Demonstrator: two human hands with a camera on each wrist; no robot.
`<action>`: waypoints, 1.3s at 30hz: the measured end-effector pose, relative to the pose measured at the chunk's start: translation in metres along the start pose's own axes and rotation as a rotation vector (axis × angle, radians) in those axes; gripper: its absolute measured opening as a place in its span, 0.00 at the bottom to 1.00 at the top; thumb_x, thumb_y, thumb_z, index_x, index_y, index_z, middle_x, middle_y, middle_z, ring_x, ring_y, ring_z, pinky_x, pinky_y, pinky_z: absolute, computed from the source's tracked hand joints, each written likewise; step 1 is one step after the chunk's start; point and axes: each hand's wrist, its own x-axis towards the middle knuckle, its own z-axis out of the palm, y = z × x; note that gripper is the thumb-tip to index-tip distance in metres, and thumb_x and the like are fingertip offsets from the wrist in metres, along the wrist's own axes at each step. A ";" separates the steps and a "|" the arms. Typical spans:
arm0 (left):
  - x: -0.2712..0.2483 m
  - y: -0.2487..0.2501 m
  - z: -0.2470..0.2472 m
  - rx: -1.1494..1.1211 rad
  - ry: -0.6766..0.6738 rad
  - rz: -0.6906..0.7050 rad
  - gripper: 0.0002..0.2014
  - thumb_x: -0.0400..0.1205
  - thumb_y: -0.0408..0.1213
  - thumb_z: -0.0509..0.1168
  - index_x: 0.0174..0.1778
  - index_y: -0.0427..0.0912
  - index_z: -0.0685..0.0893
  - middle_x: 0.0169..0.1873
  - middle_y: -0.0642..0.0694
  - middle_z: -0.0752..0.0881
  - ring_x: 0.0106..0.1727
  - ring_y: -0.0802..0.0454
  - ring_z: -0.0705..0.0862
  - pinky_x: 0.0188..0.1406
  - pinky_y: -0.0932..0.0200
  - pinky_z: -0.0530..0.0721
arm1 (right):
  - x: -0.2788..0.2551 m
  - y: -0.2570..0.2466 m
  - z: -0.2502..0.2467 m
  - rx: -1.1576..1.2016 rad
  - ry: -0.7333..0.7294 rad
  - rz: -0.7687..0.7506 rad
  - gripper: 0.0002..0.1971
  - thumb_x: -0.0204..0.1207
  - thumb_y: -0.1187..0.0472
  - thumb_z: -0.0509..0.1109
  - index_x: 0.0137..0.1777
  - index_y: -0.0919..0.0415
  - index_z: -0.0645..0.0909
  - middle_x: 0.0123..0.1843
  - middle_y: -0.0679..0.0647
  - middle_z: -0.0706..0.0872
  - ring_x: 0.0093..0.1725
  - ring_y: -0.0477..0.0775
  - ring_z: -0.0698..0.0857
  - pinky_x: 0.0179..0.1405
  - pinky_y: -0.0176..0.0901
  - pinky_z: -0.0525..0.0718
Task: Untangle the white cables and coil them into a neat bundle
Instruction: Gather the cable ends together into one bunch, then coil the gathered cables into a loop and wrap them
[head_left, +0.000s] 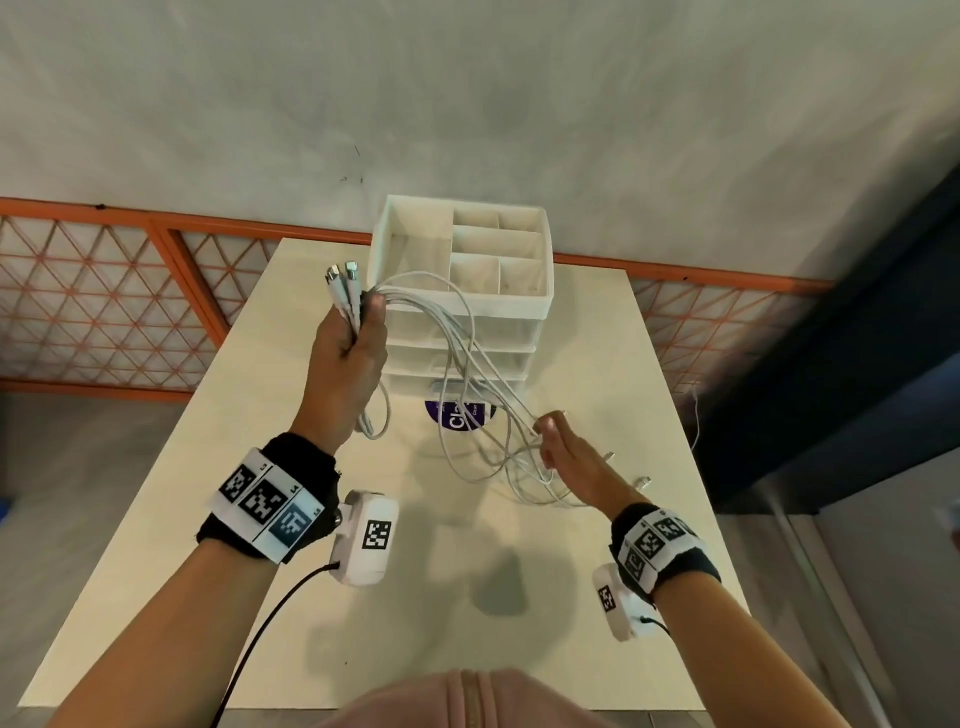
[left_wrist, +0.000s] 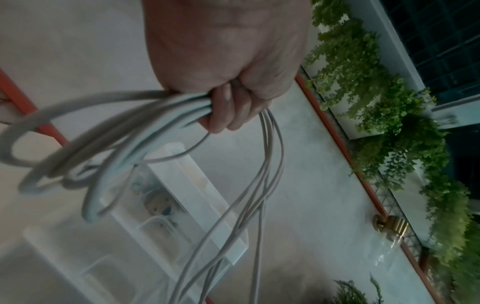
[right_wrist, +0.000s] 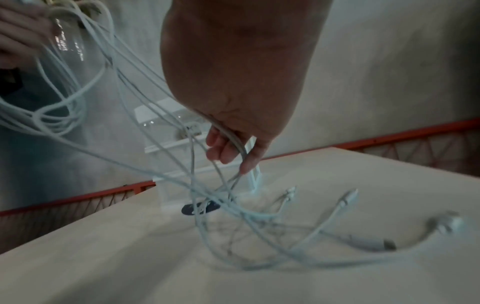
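Several white cables (head_left: 470, 338) stretch between my two hands above the table. My left hand (head_left: 353, 338) is raised and grips a bunch of them, with two plugs (head_left: 343, 275) sticking up past the thumb and short loops (left_wrist: 109, 144) hanging below the fist (left_wrist: 228, 107). Lower and to the right, my right hand (head_left: 553, 439) holds cable strands that run through its curled fingers (right_wrist: 233, 148). The loose ends and their connectors (right_wrist: 348, 197) trail on the table (right_wrist: 363, 277) under that hand.
A white drawer unit (head_left: 467, 312) with an open divided tray on top stands at the back of the pale table (head_left: 260, 519). A purple round sticker (head_left: 457, 415) lies before it. An orange railing (head_left: 104, 291) and a grey wall lie behind.
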 end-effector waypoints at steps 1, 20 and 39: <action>0.002 0.001 0.002 0.004 0.000 0.012 0.17 0.84 0.49 0.55 0.31 0.49 0.63 0.16 0.58 0.60 0.17 0.62 0.56 0.18 0.64 0.56 | 0.000 0.006 0.006 0.049 -0.007 0.009 0.17 0.87 0.49 0.45 0.52 0.58 0.72 0.36 0.49 0.77 0.37 0.47 0.76 0.47 0.42 0.74; -0.002 0.016 0.007 0.060 -0.068 0.081 0.16 0.87 0.46 0.54 0.31 0.53 0.67 0.16 0.57 0.64 0.17 0.62 0.59 0.19 0.61 0.59 | 0.029 -0.095 -0.006 0.200 -0.186 -0.140 0.20 0.80 0.52 0.68 0.29 0.63 0.79 0.23 0.51 0.82 0.25 0.44 0.82 0.37 0.36 0.80; -0.019 -0.009 -0.008 0.406 0.033 -0.211 0.22 0.81 0.41 0.67 0.70 0.39 0.77 0.42 0.29 0.86 0.34 0.43 0.85 0.41 0.50 0.81 | 0.014 -0.102 -0.050 -0.129 -0.069 -0.077 0.31 0.85 0.42 0.51 0.26 0.60 0.77 0.21 0.49 0.71 0.24 0.49 0.70 0.32 0.37 0.70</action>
